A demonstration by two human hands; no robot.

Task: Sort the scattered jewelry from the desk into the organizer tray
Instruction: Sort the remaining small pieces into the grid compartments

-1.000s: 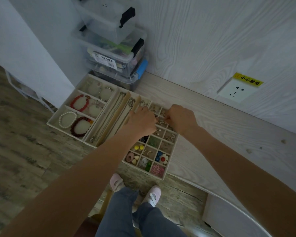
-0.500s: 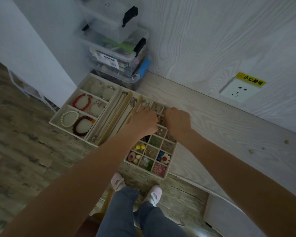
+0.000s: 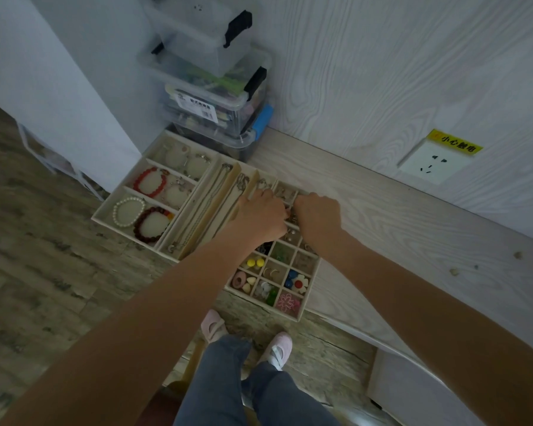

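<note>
Our left hand (image 3: 263, 215) and right hand (image 3: 317, 216) curl over the tray (image 3: 308, 298), which hangs off the desk (image 3: 382, 229) edge. We can't tell what they hold. Push hard and it may tip, spilling beads (image 3: 128, 212).

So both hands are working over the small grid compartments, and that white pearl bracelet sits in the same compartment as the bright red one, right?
Not quite. In the head view, the white pearl bracelet shares its compartment with the dark red bracelet; the bright red bracelet lies one compartment farther back. Both hands are over the grid.
</note>
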